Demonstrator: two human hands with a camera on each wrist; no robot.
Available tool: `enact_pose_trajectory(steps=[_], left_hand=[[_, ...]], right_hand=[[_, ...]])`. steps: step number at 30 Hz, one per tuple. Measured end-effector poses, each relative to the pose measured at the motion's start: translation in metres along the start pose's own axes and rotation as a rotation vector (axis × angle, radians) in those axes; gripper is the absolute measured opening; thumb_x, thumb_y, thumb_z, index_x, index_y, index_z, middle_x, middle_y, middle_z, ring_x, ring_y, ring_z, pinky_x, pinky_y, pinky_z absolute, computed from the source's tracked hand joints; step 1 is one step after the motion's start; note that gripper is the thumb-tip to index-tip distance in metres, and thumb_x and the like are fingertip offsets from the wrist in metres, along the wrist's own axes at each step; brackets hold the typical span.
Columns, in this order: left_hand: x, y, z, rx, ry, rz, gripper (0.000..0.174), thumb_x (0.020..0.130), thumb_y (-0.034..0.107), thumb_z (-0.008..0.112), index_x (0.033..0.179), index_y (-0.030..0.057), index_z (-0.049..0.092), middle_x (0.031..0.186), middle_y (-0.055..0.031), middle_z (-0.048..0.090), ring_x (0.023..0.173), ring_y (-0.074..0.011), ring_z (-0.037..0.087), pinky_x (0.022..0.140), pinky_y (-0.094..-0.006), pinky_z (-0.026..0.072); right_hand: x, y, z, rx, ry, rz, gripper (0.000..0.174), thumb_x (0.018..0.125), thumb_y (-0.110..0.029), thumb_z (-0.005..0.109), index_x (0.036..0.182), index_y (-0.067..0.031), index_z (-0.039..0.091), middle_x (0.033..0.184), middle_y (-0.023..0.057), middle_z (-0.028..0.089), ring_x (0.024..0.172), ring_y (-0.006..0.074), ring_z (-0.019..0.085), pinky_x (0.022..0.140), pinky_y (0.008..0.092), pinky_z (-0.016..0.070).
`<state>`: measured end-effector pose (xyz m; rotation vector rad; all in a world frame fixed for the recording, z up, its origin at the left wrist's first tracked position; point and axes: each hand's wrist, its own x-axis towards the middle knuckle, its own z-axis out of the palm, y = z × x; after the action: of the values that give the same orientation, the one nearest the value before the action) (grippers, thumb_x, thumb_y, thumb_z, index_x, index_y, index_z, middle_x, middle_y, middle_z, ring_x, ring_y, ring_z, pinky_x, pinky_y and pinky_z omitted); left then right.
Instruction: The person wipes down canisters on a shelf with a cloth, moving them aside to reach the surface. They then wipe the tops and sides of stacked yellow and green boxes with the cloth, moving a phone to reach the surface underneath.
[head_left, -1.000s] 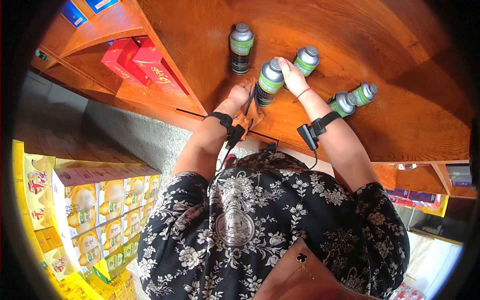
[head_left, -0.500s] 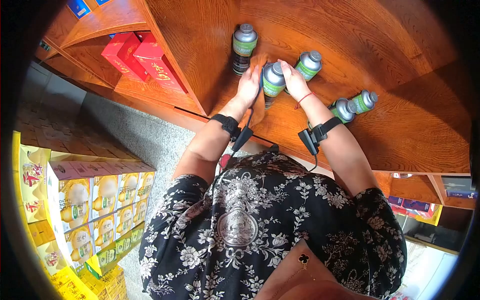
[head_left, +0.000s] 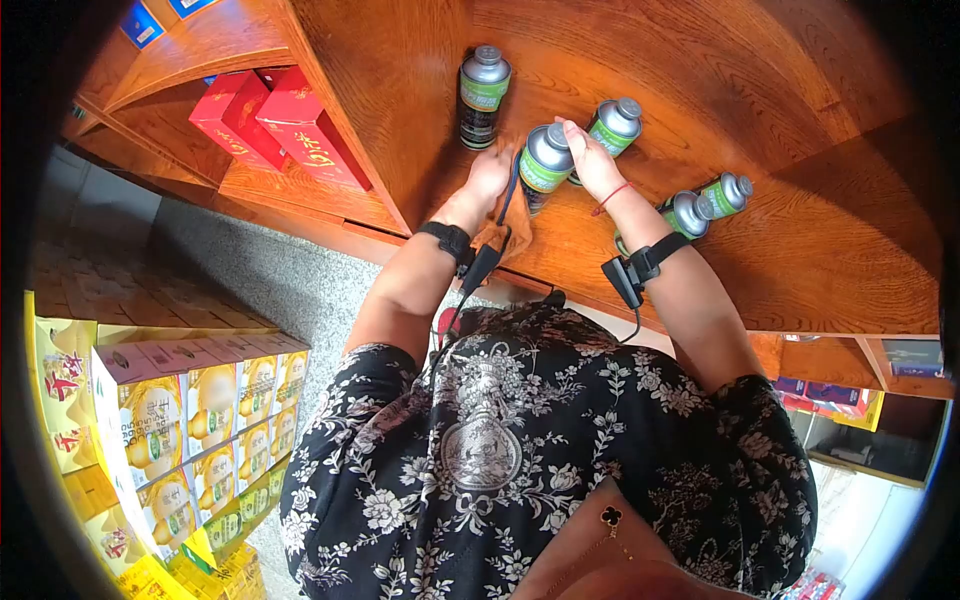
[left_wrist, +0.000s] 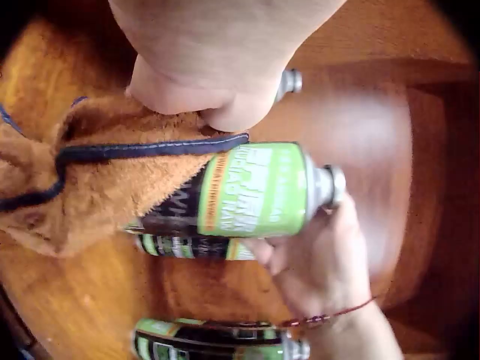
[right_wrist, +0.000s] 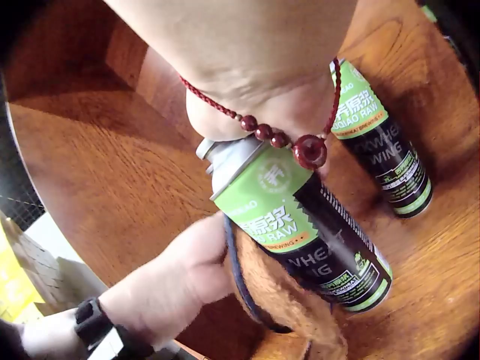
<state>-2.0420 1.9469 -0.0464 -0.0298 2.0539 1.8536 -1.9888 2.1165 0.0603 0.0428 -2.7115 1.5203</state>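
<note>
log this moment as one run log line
left hand: holds brown cloth against can | right hand: grips same can near its neck | nearby: four other cans

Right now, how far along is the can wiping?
It looks partway, though I can't confirm any finished can. One can stands apart at the left; whether it's been wiped can't be told. In hand: the right hand holds another can while the left hand holds an orange-brown cloth against it. Probably remaining: finishing that one, and perhaps the three cans to its right.
</note>
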Motion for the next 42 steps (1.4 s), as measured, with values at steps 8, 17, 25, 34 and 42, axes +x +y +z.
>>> enact_pose_trajectory(steps=[8,17,25,34,42], left_hand=[[-0.018,0.077,-0.001,0.038,0.053,0.44,0.059,0.093,0.041,0.049,0.123,-0.0094,0.05,0.126,-0.0295,0.051,0.124,-0.0355,0.045,0.103,-0.0371,0.0351],[-0.005,-0.002,-0.002,-0.078,-0.067,0.062,0.062,0.095,0.042,0.044,0.126,-0.0109,0.047,0.128,-0.0278,0.051,0.123,-0.0322,0.049,0.1,-0.036,0.038],[-0.009,-0.023,-0.016,0.61,-0.13,-0.089,0.053,0.091,0.041,0.047,0.121,-0.0024,0.055,0.121,-0.0289,0.054,0.119,-0.0389,0.049,0.095,-0.0385,0.0418],[-0.004,0.063,0.001,0.008,0.038,0.316,0.05,0.094,0.031,0.052,0.126,-0.0066,0.048,0.125,-0.0228,0.055,0.118,-0.0257,0.051,0.1,-0.0313,0.0376],[-0.015,0.046,-0.003,0.23,0.076,0.394,0.056,0.094,0.042,0.044,0.128,-0.0022,0.048,0.13,-0.0271,0.049,0.124,-0.0386,0.044,0.104,-0.0402,0.0342]], right_hand=[[-0.014,-0.03,-0.002,-0.014,0.011,0.08,0.058,0.099,-0.045,0.031,0.132,-0.0001,0.047,0.133,0.0181,0.051,0.127,0.0261,0.045,0.106,0.0311,0.0317],[-0.006,-0.004,0.0,-0.008,0.045,0.013,0.061,0.099,-0.045,0.035,0.136,0.0029,0.041,0.139,0.0161,0.046,0.131,0.0226,0.04,0.11,0.0299,0.0266],[-0.004,0.0,0.0,0.03,0.027,0.043,0.063,0.098,-0.047,0.034,0.137,0.0025,0.04,0.138,0.0164,0.046,0.131,0.0235,0.04,0.109,0.03,0.027],[-0.004,0.002,0.0,0.075,0.041,0.047,0.061,0.099,-0.045,0.037,0.136,0.0043,0.041,0.135,0.0153,0.049,0.128,0.0213,0.042,0.108,0.0299,0.0283],[-0.005,0.0,0.001,0.055,0.047,0.041,0.065,0.097,-0.05,0.035,0.137,0.0013,0.041,0.136,0.0173,0.048,0.129,0.0249,0.042,0.108,0.0308,0.0291]])
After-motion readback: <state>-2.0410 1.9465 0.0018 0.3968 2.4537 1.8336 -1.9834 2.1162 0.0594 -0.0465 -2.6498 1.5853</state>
